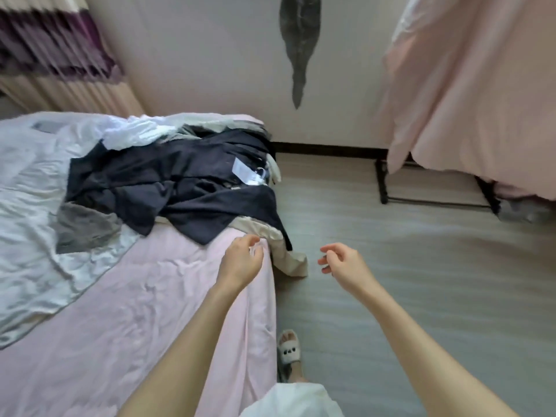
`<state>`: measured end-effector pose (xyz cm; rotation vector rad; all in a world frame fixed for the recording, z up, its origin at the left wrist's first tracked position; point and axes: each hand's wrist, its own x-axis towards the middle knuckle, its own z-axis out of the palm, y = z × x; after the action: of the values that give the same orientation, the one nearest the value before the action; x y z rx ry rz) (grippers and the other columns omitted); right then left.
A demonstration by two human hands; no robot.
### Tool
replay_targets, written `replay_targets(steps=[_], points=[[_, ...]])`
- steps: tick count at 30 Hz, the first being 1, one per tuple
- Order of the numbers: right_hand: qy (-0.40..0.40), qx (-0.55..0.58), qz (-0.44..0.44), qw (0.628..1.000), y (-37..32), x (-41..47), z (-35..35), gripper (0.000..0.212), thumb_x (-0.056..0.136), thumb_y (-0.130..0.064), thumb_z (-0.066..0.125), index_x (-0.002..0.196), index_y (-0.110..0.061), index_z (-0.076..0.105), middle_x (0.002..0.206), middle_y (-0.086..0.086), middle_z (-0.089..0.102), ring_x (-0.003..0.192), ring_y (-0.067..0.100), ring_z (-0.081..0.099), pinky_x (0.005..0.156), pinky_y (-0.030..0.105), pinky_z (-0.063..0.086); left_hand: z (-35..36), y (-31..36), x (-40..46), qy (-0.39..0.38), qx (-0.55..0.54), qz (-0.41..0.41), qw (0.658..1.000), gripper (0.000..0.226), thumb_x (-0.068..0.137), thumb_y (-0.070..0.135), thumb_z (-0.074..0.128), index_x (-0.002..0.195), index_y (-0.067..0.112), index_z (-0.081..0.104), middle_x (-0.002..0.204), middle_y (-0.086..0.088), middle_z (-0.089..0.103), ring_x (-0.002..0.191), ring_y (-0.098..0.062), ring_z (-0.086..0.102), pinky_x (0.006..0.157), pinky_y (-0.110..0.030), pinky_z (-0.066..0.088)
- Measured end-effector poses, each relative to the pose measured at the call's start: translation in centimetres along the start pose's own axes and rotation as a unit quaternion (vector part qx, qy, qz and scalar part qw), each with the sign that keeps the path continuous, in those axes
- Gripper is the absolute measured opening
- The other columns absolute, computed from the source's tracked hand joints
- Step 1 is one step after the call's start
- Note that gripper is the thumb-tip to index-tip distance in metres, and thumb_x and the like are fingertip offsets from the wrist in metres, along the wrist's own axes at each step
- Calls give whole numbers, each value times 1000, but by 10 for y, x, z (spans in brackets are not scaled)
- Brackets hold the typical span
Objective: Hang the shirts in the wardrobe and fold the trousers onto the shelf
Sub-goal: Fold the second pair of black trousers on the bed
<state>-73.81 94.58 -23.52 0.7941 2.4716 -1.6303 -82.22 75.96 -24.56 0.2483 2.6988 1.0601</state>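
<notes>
Your 2 hands, left [240,260] and right [343,263], hover loosely curled, holding nothing, near the clothes [168,188] on the bed [150,296].

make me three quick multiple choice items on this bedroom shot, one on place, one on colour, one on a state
1. Where is the pile of dark clothes?
A. on the floor
B. at the bed's far corner
C. on a chair

2. What colour is the bedsheet?
A. pink
B. green
C. black

3. What is the right hand doing?
A. gripping a hanger
B. holding trousers
C. holding nothing

Answers: 1 B, the pile lies on the mattress corner near the wall; 2 A, the bare sheet is pale pink; 3 C, its loosely curled fingers hang over the floor.
</notes>
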Motion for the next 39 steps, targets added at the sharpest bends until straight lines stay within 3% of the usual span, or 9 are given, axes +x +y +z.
replay_targets(steps=[5, 10, 15, 23, 26, 30, 34, 37, 39], points=[[-70, -76, -24, 994, -65, 120, 32, 29, 94, -7, 36, 113, -6, 59, 97, 11, 67, 88, 25, 62, 73, 27, 43, -32, -16, 112, 38, -28, -78, 996, 29, 89, 14, 51, 116, 9, 60, 117, -11, 60, 107, -27, 57, 91, -28, 40], [-129, -105, -44, 985, -108, 222, 65, 29, 94, -7, 36, 115, -6, 57, 99, 9, 64, 79, 12, 57, 73, 23, 40, -57, -38, 200, 62, -23, -141, 988, 34, 91, 14, 49, 123, 9, 54, 126, -11, 53, 109, -26, 53, 93, -27, 37], [-176, -135, -33, 975, -113, 322, 100, 31, 92, -8, 38, 118, -10, 55, 102, 7, 65, 95, 22, 60, 85, 31, 46, -61, -65, 278, 26, 27, -182, 983, 36, 94, 19, 44, 129, 13, 46, 135, -8, 41, 121, -25, 43, 98, -33, 36], [-173, -125, 22, 977, -102, 516, 170, 37, 92, -11, 38, 129, -13, 47, 109, 3, 55, 94, 20, 52, 76, 26, 36, -24, -124, 421, -25, 234, -123, 964, 56, 93, 26, 46, 144, 22, 23, 152, 0, 19, 138, -23, 18, 104, -35, 33], [-153, -121, 57, 979, -84, 576, 185, 45, 93, -12, 37, 139, -9, 35, 123, 9, 53, 108, 27, 53, 88, 33, 41, 3, -147, 469, -93, 339, -78, 933, 78, 90, 35, 54, 148, 30, 3, 158, -1, -6, 144, -26, -6, 113, -43, 16], [-140, -101, 96, 980, -67, 620, 193, 57, 93, -13, 42, 146, -10, 21, 146, 12, 34, 131, 27, 38, 106, 36, 32, 20, -173, 505, -201, 446, -1, 872, 97, 86, 36, 59, 144, 37, -19, 153, -3, -28, 141, -31, -23, 112, -57, -5], [-148, -66, 114, 980, -65, 637, 201, 62, 92, -12, 44, 148, -14, 16, 153, 5, 21, 138, 22, 28, 111, 35, 25, 11, -184, 520, -227, 441, 32, 868, 68, 96, 14, 39, 148, 36, 2, 158, -2, -10, 144, -29, -9, 115, -51, 2], [-168, -68, 115, 977, -68, 638, 200, 56, 96, -17, 41, 148, -14, 20, 155, 5, 17, 141, 20, 21, 115, 36, 19, -6, -170, 531, -192, 286, -23, 939, 52, 93, 10, 39, 138, 34, 39, 148, 4, 36, 139, -22, 27, 110, -39, 25], [-180, -70, 109, 975, -72, 634, 192, 50, 98, -23, 37, 146, -16, 25, 155, 5, 15, 143, 18, 16, 116, 37, 15, -16, -151, 537, -92, 159, -87, 979, 38, 90, 13, 41, 119, 32, 56, 115, 4, 64, 109, -24, 55, 86, -34, 42]])
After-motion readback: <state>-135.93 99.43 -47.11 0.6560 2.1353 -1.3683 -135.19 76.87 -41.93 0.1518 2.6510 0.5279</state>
